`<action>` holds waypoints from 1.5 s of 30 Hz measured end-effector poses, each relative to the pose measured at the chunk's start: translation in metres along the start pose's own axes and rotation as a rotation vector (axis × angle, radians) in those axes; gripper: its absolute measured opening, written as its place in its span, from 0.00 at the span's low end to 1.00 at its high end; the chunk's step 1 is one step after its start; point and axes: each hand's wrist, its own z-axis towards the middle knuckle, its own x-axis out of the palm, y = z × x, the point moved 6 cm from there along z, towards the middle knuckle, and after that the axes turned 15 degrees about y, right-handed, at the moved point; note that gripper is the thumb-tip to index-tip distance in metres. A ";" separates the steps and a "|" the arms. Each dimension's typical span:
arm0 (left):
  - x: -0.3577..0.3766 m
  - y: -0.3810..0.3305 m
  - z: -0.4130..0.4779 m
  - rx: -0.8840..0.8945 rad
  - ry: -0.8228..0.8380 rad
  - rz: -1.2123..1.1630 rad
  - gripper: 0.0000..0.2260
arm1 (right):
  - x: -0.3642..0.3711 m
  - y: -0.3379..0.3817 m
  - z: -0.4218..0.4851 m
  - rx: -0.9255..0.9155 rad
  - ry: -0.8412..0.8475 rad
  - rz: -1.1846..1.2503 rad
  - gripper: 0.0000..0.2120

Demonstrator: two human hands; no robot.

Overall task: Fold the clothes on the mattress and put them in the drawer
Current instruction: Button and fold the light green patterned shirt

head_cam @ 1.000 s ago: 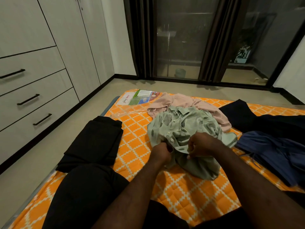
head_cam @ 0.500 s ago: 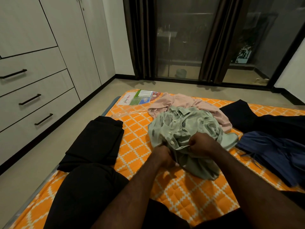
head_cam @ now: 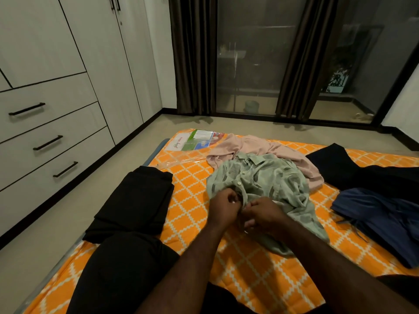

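Note:
A crumpled pale green patterned shirt (head_cam: 267,180) lies in the middle of the orange patterned mattress (head_cam: 190,177). My left hand (head_cam: 223,206) and my right hand (head_cam: 264,214) sit close together at its front placket, each pinching the fabric near a button. Behind the green shirt lies a pink garment (head_cam: 260,147). A folded black garment (head_cam: 136,200) rests at the mattress's left edge. Three closed drawers (head_cam: 52,143) with black handles are in the wardrobe on the left.
A black garment (head_cam: 353,168) and a dark blue garment (head_cam: 385,218) lie on the right of the mattress. A printed plastic packet (head_cam: 195,140) sits at the far left corner. My black-clad knee (head_cam: 127,268) is at the front. Glass doors with dark curtains (head_cam: 195,55) stand beyond.
Both hands have drawn closer together on the green shirt's front, and the shirt has shifted slightly. The view has tilted a little.

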 end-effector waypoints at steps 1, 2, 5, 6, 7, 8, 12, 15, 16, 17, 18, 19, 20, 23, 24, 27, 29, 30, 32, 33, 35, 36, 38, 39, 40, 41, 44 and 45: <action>-0.002 0.000 0.001 -0.003 0.012 -0.062 0.07 | 0.001 0.001 -0.001 -0.023 -0.013 0.057 0.02; -0.004 0.002 0.002 -0.011 0.023 -0.147 0.06 | 0.002 0.004 -0.003 -0.046 -0.014 0.116 0.02; -0.005 0.007 0.005 -0.024 0.062 -0.372 0.08 | 0.000 0.014 -0.011 -0.114 0.002 0.224 0.04; -0.005 0.006 0.005 -0.014 0.079 -0.394 0.07 | -0.004 0.014 -0.010 -0.123 -0.015 0.257 0.07; -0.006 0.003 0.005 0.014 0.094 -0.365 0.06 | -0.008 0.013 -0.010 -0.132 -0.045 0.301 0.09; -0.006 -0.001 0.005 0.055 0.101 -0.310 0.07 | -0.011 0.013 -0.010 -0.142 -0.076 0.322 0.09; -0.012 -0.017 -0.002 0.198 0.002 -0.103 0.08 | -0.022 0.015 -0.007 -0.233 -0.209 0.245 0.05; -0.015 -0.020 -0.004 0.251 -0.078 -0.093 0.09 | -0.024 0.016 -0.008 -0.289 -0.289 0.272 0.09; -0.016 -0.020 -0.004 0.259 -0.089 -0.095 0.08 | -0.024 0.018 -0.010 -0.307 -0.308 0.247 0.09; -0.016 -0.020 -0.004 0.263 -0.092 -0.103 0.08 | -0.024 0.019 -0.011 -0.320 -0.323 0.224 0.09; -0.016 -0.019 -0.003 0.261 -0.084 -0.121 0.07 | -0.023 0.020 -0.012 -0.328 -0.331 0.210 0.08; -0.016 -0.018 -0.003 0.257 -0.063 -0.153 0.07 | -0.022 0.022 -0.013 -0.333 -0.330 0.191 0.07; -0.014 -0.017 -0.002 0.252 -0.031 -0.196 0.07 | -0.021 0.023 -0.014 -0.340 -0.330 0.176 0.08; -0.010 -0.015 0.000 0.244 0.059 -0.332 0.08 | -0.020 0.026 -0.015 -0.354 -0.333 0.151 0.09; -0.010 -0.015 0.000 0.237 0.064 -0.357 0.08 | -0.020 0.026 -0.015 -0.358 -0.335 0.150 0.09; -0.009 -0.013 0.001 0.208 0.042 -0.395 0.08 | -0.021 0.027 -0.017 -0.366 -0.325 0.142 0.09; -0.009 -0.010 0.001 0.186 0.021 -0.433 0.08 | -0.019 0.029 -0.019 -0.382 -0.319 0.104 0.08; -0.010 -0.008 0.001 0.177 0.013 -0.459 0.07 | -0.017 0.030 -0.019 -0.391 -0.314 0.087 0.07; -0.011 -0.006 0.000 0.165 -0.005 -0.511 0.06 | -0.016 0.030 -0.017 -0.398 -0.305 0.072 0.06; -0.011 -0.006 -0.001 0.164 -0.011 -0.529 0.06 | -0.015 0.030 -0.016 -0.402 -0.299 0.075 0.05; -0.011 -0.005 -0.001 0.165 -0.014 -0.552 0.06 | -0.015 0.028 -0.014 -0.404 -0.289 0.091 0.05; -0.011 -0.005 -0.001 0.160 -0.011 -0.562 0.06 | -0.016 0.027 -0.013 -0.398 -0.280 0.104 0.05; -0.010 -0.003 -0.001 0.138 -0.003 -0.592 0.07 | -0.015 0.027 -0.013 -0.406 -0.240 0.129 0.03; -0.010 -0.002 -0.001 0.122 0.001 -0.614 0.08 | -0.014 0.027 -0.014 -0.408 -0.218 0.141 0.03; -0.009 -0.001 -0.002 0.101 0.011 -0.649 0.09 | -0.014 0.028 -0.015 -0.408 -0.198 0.158 0.03; -0.008 0.000 -0.003 0.078 0.028 -0.699 0.11 | -0.014 0.028 -0.015 -0.408 -0.184 0.175 0.03; -0.003 0.000 -0.005 0.013 0.132 -0.884 0.14 | -0.012 0.032 -0.018 -0.407 -0.157 0.231 0.03; -0.002 -0.001 -0.006 -0.002 0.169 -0.929 0.14 | -0.012 0.034 -0.019 -0.406 -0.148 0.241 0.03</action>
